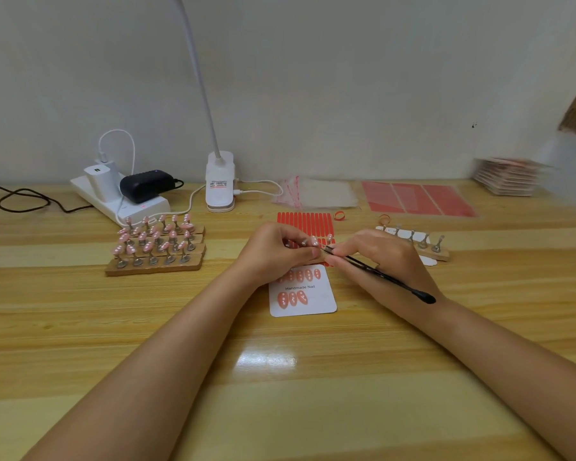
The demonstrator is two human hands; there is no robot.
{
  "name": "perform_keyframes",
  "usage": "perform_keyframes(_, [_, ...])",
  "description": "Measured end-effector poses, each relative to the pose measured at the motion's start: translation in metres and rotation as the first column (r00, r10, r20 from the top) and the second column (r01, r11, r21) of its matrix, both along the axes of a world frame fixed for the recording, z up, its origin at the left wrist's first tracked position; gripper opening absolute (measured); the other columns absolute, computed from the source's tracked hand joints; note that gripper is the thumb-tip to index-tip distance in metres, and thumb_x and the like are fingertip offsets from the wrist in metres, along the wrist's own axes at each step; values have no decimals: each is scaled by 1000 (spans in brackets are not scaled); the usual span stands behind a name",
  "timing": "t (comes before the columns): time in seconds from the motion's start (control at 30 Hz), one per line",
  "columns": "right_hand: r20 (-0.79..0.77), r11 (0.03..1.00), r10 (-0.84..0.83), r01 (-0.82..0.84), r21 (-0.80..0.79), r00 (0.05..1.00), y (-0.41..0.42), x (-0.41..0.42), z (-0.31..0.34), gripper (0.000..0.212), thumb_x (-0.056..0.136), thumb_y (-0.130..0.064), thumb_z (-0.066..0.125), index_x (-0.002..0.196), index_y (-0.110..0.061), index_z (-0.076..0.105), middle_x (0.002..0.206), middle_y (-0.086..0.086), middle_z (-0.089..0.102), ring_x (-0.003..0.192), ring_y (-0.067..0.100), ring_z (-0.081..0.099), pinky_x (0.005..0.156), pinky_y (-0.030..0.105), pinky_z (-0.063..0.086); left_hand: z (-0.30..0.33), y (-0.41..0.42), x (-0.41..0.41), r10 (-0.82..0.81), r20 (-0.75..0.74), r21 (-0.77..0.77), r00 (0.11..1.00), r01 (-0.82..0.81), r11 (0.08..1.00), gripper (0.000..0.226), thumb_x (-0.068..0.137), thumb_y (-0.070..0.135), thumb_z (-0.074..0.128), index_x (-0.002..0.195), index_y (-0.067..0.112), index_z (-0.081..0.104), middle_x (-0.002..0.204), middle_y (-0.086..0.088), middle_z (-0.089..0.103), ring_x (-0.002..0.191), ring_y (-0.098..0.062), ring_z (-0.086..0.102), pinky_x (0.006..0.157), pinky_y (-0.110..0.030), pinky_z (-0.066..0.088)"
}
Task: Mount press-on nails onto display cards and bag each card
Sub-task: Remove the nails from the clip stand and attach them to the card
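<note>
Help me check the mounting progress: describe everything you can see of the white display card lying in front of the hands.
The white rounded-corner paper display card lies flat on the wooden table, slightly rotated. "Handmade Nail" is printed across its middle. A row of pink press-on nails with white marks sits above the text, five visible, and three more sit below it at the left. The lower right is bare. The left hand hides its top-left edge; whether they touch cannot be told.

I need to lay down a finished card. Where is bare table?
Bare wood lies near the table front edge, below the display card, and between nail stands and left hand. The back is crowded: power strip, lamp base, bags.
</note>
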State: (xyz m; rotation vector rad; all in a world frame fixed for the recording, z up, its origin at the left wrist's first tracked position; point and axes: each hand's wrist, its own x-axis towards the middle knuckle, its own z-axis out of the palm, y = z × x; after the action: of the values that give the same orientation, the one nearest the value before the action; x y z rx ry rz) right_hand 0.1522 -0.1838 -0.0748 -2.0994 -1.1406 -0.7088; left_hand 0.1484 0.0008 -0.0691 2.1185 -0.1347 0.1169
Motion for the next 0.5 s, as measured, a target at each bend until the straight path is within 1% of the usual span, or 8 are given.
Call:
perform_keyframes(0.17, [15, 1000, -6, 7, -19, 1000, 2, 1, 1, 7, 82, -14, 68, 84, -8, 71, 79, 1, 68, 75, 9, 63, 73, 21, 48, 0, -1, 1, 0, 9, -7, 1000, 0, 1000, 13, 79, 21, 72, 70, 28, 66, 59, 13, 59, 47, 8, 54, 44, -8, 39])
perform_keyframes(0.23, [35, 1000, -3, 4, -30, 999, 1, 0, 0, 7, 82, -13, 68, 84, -8, 71, 79, 0, 67, 75, 7, 61, 74, 15, 46, -1, -1, 2, 2, 12, 0, 1000, -2, 1000, 10, 79, 21, 72, 72, 26, 68, 59, 14, 58, 47, 8, 53, 44, -8, 38])
perform_keyframes(0.3, [35, 1000, -12, 13, -9, 999, 1, 0, 0, 7, 81, -14, 67, 83, -8, 71, 78, 0, 67, 76, 5, 59, 73, 12, 45, -1, 0, 2, 6, 18, 14, 1000, -6, 1000, 5, 79, 21, 73, 76, 22, 69, 63, 13, 58, 51, 4, 54, 45, -8, 38])
perform_keyframes(0.4, [-47, 993, -72, 76, 88, 996, 2, 2, 0, 6, 81, -15, 69, 79, -9, 71, 76, 1, 68, 78, 6, 59, 71, 14, 44, -2, -1, 2, 2, 26, 42, 1000, -3, 999, 4, 79, 22, 72, 80, 19, 70, 73, 12, 60, 63, -4, 55, 50, -11, 41])
perform_keyframes(0.5, [-96, 989, -81, 92, 115, 992, 4, 4, -1, 6, 80, -15, 69, 77, -10, 71, 76, 0, 68, 78, 6, 59, 71, 14, 44, -2, -1, 2, 5, 26, 59, 1000, -6, 998, 4, 80, 22, 72, 81, 19, 69, 76, 11, 59, 65, -6, 54, 50, -11, 41])
